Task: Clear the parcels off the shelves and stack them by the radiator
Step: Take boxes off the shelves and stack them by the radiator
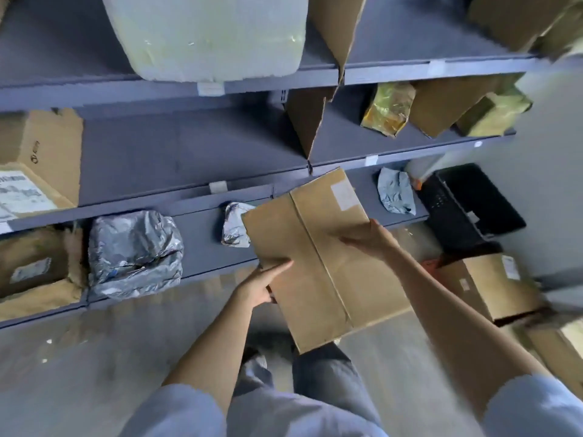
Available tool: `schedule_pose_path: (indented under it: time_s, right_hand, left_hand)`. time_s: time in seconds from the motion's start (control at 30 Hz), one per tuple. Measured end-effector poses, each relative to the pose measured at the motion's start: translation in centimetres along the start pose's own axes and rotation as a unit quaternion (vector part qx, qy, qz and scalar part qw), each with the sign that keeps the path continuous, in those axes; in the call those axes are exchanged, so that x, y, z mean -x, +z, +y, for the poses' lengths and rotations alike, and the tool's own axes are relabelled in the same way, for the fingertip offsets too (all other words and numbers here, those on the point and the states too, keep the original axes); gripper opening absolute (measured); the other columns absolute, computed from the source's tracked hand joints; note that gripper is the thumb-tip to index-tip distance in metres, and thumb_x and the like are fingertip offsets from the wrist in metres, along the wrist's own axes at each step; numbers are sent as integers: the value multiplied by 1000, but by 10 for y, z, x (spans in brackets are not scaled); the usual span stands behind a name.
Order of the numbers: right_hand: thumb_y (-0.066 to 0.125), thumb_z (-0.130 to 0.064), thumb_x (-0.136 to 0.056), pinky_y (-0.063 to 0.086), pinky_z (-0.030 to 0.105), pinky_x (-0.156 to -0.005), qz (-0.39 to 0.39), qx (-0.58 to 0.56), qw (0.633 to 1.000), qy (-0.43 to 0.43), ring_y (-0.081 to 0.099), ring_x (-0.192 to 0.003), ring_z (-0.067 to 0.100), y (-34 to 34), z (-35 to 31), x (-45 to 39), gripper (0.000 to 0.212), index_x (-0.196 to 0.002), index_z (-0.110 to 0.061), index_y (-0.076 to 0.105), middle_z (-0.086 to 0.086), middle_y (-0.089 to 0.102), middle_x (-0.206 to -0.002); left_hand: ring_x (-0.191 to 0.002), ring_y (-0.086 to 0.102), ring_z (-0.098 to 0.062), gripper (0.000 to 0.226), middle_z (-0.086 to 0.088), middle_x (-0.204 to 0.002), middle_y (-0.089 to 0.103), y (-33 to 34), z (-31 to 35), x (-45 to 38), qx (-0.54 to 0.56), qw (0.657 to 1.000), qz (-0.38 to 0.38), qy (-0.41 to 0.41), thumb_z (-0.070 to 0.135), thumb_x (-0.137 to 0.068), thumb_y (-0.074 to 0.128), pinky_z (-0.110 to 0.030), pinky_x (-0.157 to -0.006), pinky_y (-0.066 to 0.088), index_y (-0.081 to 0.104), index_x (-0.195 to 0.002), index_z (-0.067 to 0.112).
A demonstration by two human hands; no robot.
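Note:
I hold a flat brown cardboard box [318,260] with a white label in front of the grey shelves [189,152]. My left hand [263,283] grips its left edge, thumb on top and fingers underneath. My right hand [367,238] holds its right edge with fingers spread over the top face. On the lowest shelf lie a big grey plastic-wrapped parcel [134,252], a small grey bag [235,223] and another grey bag [396,190]. A white foam box [208,33] sits on the top shelf.
Cardboard boxes stand at the left on the middle shelf [41,165] and the lowest shelf [34,266]. Yellow-wrapped parcels [389,108] and brown boxes fill the right middle shelf. A black crate [470,203] and a brown box [492,287] sit on the floor at right.

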State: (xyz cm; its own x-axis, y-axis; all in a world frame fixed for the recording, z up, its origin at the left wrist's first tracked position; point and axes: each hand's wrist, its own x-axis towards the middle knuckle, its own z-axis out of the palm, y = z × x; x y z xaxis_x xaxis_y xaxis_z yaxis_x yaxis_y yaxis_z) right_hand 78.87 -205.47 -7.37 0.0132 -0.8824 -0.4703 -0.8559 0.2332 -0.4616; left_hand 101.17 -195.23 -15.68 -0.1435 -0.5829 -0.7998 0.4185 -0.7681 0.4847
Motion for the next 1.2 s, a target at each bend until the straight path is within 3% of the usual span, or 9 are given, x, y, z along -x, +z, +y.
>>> schedule_pose_path:
  time_s: [0.07,0.17,0.27,0.33,0.6,0.7,0.87,0.97,1.2]
  right_hand:
    - [69,-58,-70,44,28,-82,28,17,998,55,61,-109,24,-18,31,21,67,-119,-13,60,6,65,-114]
    - [63,-74,-61,44,29,-76,90,-13,986,138,61,-98,28,-45,80,56,88,-121,-11,50,6,63,-107]
    - [58,-85,-49,41,28,-71,119,-93,973,174,54,-85,20,-69,138,96,97,-115,-16,45,-3,56,-95]
    - [60,-85,-47,43,28,-76,146,-154,958,194,52,-90,18,-87,183,120,97,-118,-20,44,-6,53,-100]
    - [65,-73,-60,45,27,-77,308,-229,871,306,59,-92,15,-188,421,249,68,-104,-24,54,-8,63,-96]
    - [67,-67,-64,46,28,-82,343,-233,846,334,60,-99,17,-212,491,294,65,-110,-25,52,-9,60,-96]
    - [65,-62,-71,42,29,-82,353,-228,825,379,59,-110,21,-216,573,311,69,-125,-23,47,-3,64,-115]
    - [62,-60,-75,42,31,-84,342,-240,814,402,58,-112,24,-216,617,296,66,-126,-21,45,1,63,-118]
    - [57,-58,-80,40,30,-81,262,-222,849,402,58,-112,24,-244,732,191,61,-128,-22,44,0,63,-120]
  left_hand:
    - [-104,61,-28,48,-9,-104,67,31,-9,1,-57,998,-24,-24,30,-76,75,-51,-87,49,55,-119,20]
    - [-106,60,-30,54,-11,-109,66,81,-15,-2,-173,982,-62,-45,40,-71,78,-47,-83,51,58,-116,18]
    - [-92,64,-27,43,-7,-91,73,141,-26,-8,-252,962,-90,-54,42,-72,77,-44,-83,51,65,-105,16]
    - [-86,66,-25,39,-5,-84,74,190,-42,-16,-292,949,-101,-54,42,-72,76,-44,-82,51,66,-100,17]
    - [-103,62,-29,60,-9,-117,65,458,-194,-36,-396,892,-198,-94,49,-72,72,-47,-74,50,53,-120,19]
    - [-109,58,-28,58,-8,-121,62,530,-260,-31,-409,872,-235,-132,55,-75,66,-49,-82,47,53,-120,21]
    - [-119,56,-28,67,-13,-129,59,596,-328,-41,-392,869,-234,-192,56,-80,60,-51,-100,41,54,-127,9]
    - [-115,59,-30,74,-15,-126,61,623,-349,-63,-361,883,-216,-208,54,-75,67,-56,-100,41,52,-131,9]
    - [-116,57,-33,83,-15,-128,59,680,-401,-162,-281,915,-140,-252,64,-70,64,-57,-102,40,48,-134,13]
